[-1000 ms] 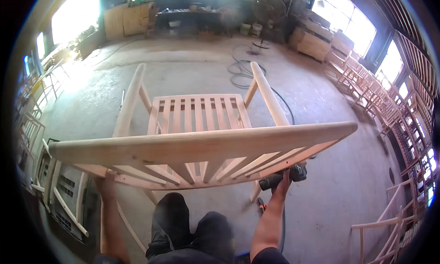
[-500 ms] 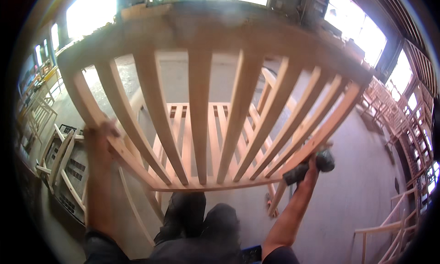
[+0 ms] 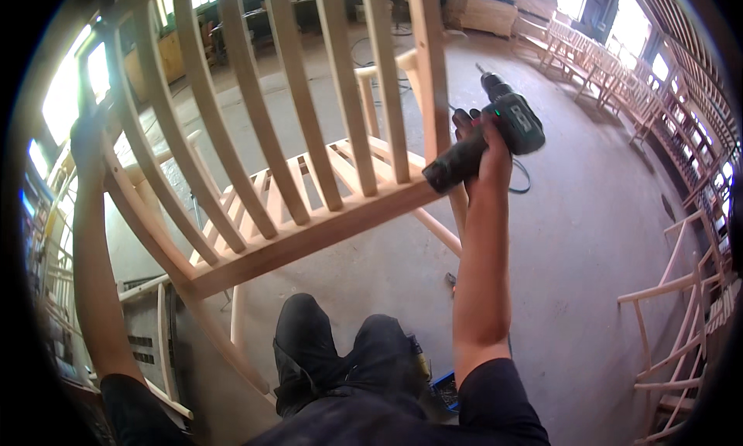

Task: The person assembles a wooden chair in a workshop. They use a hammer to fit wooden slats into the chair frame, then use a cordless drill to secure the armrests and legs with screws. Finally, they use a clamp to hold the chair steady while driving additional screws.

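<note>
A pale wooden slatted backrest stands in front of me, tilted in the view, its upright slats set into a thick bottom rail. Behind it lies the slatted seat of the same wooden chair or bench. My left hand is wrapped round the left side post, dim against the bright window. A dark cordless drill is in my right hand, beside the right post. Its bit points up and away to the left, touching nothing. Some right fingers reach toward the post; whether they touch it I cannot tell.
Wooden chairs stand in a row at the far right, with more frames at the near right. A blue tray sits on the floor by my knee. A cable loop lies right of the drill. Frame parts lie at left.
My view has turned, so the backrest sits further left and higher. The drill has come up beside the right post. My left hand stays on the left post.
</note>
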`<action>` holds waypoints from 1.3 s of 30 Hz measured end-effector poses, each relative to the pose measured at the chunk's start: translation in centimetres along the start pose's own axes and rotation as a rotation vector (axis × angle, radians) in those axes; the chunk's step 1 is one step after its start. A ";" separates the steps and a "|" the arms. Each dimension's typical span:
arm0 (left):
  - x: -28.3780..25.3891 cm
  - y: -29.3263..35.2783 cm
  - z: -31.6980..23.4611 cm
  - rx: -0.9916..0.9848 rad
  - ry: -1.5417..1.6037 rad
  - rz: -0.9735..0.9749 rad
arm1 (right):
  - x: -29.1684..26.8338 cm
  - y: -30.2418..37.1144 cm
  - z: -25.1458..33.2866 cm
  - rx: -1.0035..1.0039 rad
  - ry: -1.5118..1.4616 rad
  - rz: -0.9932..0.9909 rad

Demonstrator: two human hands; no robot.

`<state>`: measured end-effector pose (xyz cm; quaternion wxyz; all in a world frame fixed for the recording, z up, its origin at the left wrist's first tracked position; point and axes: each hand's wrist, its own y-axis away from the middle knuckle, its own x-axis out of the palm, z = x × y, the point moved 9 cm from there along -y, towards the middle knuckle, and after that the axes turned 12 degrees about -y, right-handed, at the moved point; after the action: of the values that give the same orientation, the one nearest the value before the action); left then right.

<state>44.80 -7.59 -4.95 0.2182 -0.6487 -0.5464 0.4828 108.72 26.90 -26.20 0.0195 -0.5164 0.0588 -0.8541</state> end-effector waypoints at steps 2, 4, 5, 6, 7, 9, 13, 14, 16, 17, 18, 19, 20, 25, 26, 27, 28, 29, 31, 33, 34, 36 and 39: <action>2.9 -4.0 4.9 -0.071 0.075 0.064 | -2.2 2.9 1.0 0.000 -0.040 0.016; 3.7 -8.9 10.7 -0.073 -0.083 0.112 | -7.0 5.3 1.3 -0.028 0.003 0.095; 2.0 -11.6 11.8 0.030 -0.284 0.046 | -8.6 7.3 0.6 -0.112 0.114 0.069; 0.3 -14.2 12.0 0.124 -0.482 -0.037 | -10.8 9.1 -0.6 -0.093 0.087 0.039; 1.1 -14.5 10.9 0.272 -0.633 -0.136 | -13.0 10.5 -1.5 -0.094 0.085 0.015; 1.8 -14.8 7.4 0.524 -0.871 -0.324 | -16.3 13.6 -3.8 -0.116 0.038 0.062; 7.7 -7.7 0.0 0.804 -0.902 -0.318 | -20.0 16.4 -10.0 0.164 -0.054 -0.057; 14.3 0.7 -4.9 0.788 -0.685 -0.184 | -21.5 16.1 -10.4 0.151 -0.037 -0.056; 20.0 16.7 -18.8 0.847 -0.372 0.071 | -21.9 15.8 -12.5 0.172 -0.091 -0.014; 21.1 24.0 -25.0 0.920 -0.363 0.161 | -22.6 15.6 -11.6 0.211 -0.125 0.023; 23.3 28.8 -30.5 1.001 -0.369 0.212 | -22.4 15.5 -12.3 0.216 -0.164 0.050; 24.9 31.0 -33.6 1.085 -0.469 0.198 | -21.8 15.7 -13.1 0.216 -0.178 0.052; 23.9 32.0 -34.8 1.077 -0.436 0.146 | -21.6 15.5 -13.3 0.216 -0.185 0.056; 22.0 33.2 -36.1 0.864 -0.482 0.297 | -20.1 14.6 -13.0 0.119 -0.251 0.115; 22.0 33.6 -35.7 0.869 -0.494 0.316 | -20.0 14.5 -13.0 0.130 -0.247 0.154; 21.9 34.0 -35.7 0.873 -0.508 0.334 | -20.0 14.4 -13.1 0.135 -0.237 0.160; 22.4 34.8 -35.3 0.784 -0.503 0.433 | -20.0 14.3 -13.2 0.141 -0.228 0.166; 22.7 35.5 -34.9 0.693 -0.496 0.531 | -20.0 14.3 -13.4 0.147 -0.219 0.172; 22.5 35.6 -35.1 0.691 -0.516 0.523 | -19.6 14.0 -13.5 0.120 -0.227 0.187; 22.1 35.4 -35.1 0.686 -0.541 0.516 | -19.4 13.9 -13.8 0.123 -0.241 0.189; 21.9 35.4 -35.2 0.657 -0.534 0.533 | -19.5 13.9 -13.9 0.139 -0.251 0.183; 21.6 36.1 -35.8 0.600 -0.523 0.570 | -19.2 13.9 -13.9 0.143 -0.294 0.205; 20.9 36.6 -36.2 0.616 -0.561 0.500 | -18.2 13.3 -12.9 0.075 -0.181 0.277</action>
<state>93.00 9.26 -26.83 0.1216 -0.5102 -0.2435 0.8159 105.45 16.49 -49.70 0.1615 -0.5770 0.0957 -0.7949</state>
